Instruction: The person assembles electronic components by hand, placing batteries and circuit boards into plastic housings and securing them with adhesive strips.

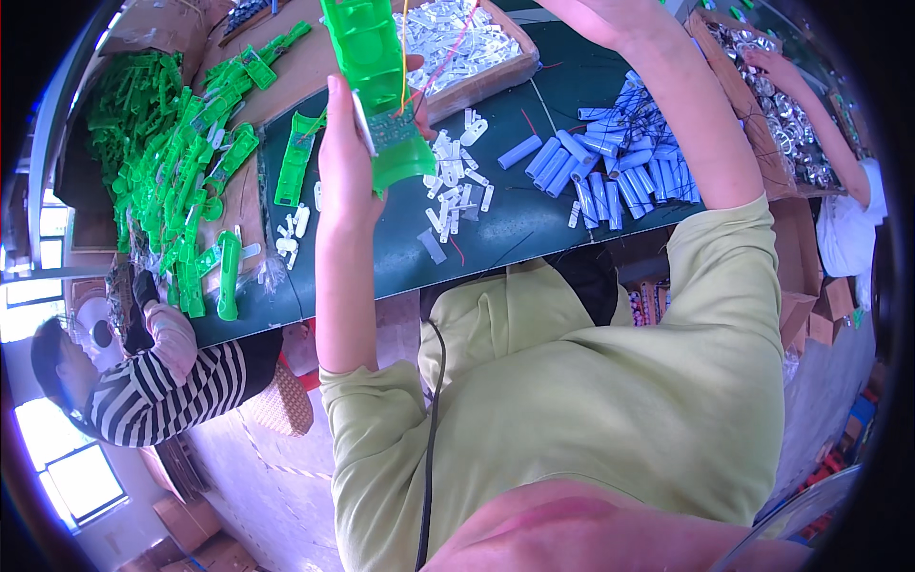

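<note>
My left hand [349,153] grips a long green plastic casing [370,57], tilted up over the table, its thumb along the left edge and fingertips showing on the right. A small circuit board [393,132] sits in the casing's lower part, with thin yellow and red wires running upward. A white piece [363,122] shows beside the board. At the top edge, my right hand [596,17] is cut off by the frame, so its fingers and anything in them are hidden. Small white plastic pieces [457,172] lie below the casing.
Green casings [181,181] are heaped at left; another casing [297,157] lies nearer. Blue cylindrical cells [610,162] with black wires pile up at right. A cardboard box [510,62] of white parts stands behind. Co-workers sit left [157,386] and reach into silver parts right [786,124].
</note>
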The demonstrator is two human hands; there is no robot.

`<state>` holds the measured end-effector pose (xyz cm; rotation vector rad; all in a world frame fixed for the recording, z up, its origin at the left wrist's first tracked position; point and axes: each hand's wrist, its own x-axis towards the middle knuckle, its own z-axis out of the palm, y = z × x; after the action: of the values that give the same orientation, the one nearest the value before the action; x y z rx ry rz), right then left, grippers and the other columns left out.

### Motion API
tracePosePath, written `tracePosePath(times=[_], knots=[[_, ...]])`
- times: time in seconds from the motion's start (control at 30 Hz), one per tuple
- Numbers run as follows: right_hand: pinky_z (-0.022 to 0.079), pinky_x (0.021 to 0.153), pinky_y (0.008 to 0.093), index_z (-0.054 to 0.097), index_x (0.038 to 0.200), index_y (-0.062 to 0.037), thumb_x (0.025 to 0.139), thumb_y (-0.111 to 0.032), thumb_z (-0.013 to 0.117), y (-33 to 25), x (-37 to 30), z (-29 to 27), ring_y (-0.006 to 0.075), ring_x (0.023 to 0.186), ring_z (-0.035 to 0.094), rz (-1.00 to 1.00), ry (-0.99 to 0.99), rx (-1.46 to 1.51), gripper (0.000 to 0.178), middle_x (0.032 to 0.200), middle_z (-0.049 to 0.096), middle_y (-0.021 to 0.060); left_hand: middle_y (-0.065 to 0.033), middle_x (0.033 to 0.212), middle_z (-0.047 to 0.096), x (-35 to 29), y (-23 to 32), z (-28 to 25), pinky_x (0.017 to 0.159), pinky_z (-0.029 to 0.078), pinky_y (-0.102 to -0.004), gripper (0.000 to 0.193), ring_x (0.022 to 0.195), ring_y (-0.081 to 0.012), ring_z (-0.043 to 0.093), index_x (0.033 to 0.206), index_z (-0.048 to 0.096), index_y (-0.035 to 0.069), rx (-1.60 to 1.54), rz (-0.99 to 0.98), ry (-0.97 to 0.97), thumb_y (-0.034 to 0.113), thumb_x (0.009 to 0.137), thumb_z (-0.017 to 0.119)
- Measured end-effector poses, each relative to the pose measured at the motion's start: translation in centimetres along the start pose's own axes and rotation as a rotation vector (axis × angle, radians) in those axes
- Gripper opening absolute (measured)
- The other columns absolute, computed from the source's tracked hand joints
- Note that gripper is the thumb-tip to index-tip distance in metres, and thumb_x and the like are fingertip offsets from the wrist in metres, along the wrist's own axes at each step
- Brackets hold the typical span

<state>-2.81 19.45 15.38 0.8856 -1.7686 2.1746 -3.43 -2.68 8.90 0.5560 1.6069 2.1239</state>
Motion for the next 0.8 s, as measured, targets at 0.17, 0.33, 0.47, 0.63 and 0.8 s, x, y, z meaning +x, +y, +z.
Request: tracePosePath(times=[0.17,0.33,0.47,0.63,0.8], knots=[[0.048,0.080,0.0284,0.053,0.114,-0.0027,0.097,-0.016,0.049,-0.6,-0.1,0.2,0.0148,0.089,0.059,0.005,-0.061,0.050,0.022,0.099,0.060,0.0078,-0.0069,0.076,0.055,0.0,-1.0,-0.6,0.065,0.045,-0.0284,0.063,0.069,-0.0160,0.052,0.125,0.049,-0.002,0.015,0.012,0.041,0.047,0.100,0.016],[0.043,0.079,0.0300,0.042,0.125,-0.0028,0.097,-0.008,0.044,0.1,-1.1,0.2,0.0168,0.086,0.055,0.039,-0.046,-0.307,0.029,0.101,0.053,0.0088,-0.0073,0.078,0.058,-0.1,-1.0,-0.5,0.062,0.045,-0.0276,0.060,0.068,-0.0155,0.054,0.122,0.052,-0.001,0.055,0.043,0.074,0.043,0.102,0.016],[0.047,0.070,0.0285,0.035,0.134,-0.0049,0.098,-0.008,0.042,-0.2,-1.2,0.3,0.0161,0.083,0.057,-0.392,-0.039,-1.108,0.037,0.103,0.055,0.0101,-0.0069,0.080,0.059,-0.6,-1.2,-0.5,0.061,0.045,-0.0274,0.059,0.069,-0.0152,0.055,0.122,0.053,0.001,0.087,0.039,0.150,0.043,0.102,0.017],[0.051,0.067,0.0267,0.035,0.133,-0.0024,0.095,-0.010,0.052,-0.3,-1.3,1.5,0.0173,0.076,0.061,-0.060,0.143,-0.410,0.043,0.096,0.060,0.0095,-0.0058,0.080,0.059,-0.6,-2.1,-1.0,0.061,0.045,-0.0274,0.059,0.069,-0.0146,0.055,0.122,0.053,0.002,0.114,0.061,0.103,0.044,0.102,0.016],[0.052,0.058,0.0230,0.055,0.104,-0.0065,0.093,-0.022,0.058,3.5,-1.4,1.2,0.0111,0.070,0.062,0.235,0.167,0.353,0.019,0.081,0.062,0.0060,-0.0061,0.081,0.059,-0.4,-3.6,-0.7,0.063,0.046,-0.0271,0.060,0.070,-0.0140,0.055,0.122,0.053,0.002,0.204,0.084,0.118,0.044,0.101,0.016]])
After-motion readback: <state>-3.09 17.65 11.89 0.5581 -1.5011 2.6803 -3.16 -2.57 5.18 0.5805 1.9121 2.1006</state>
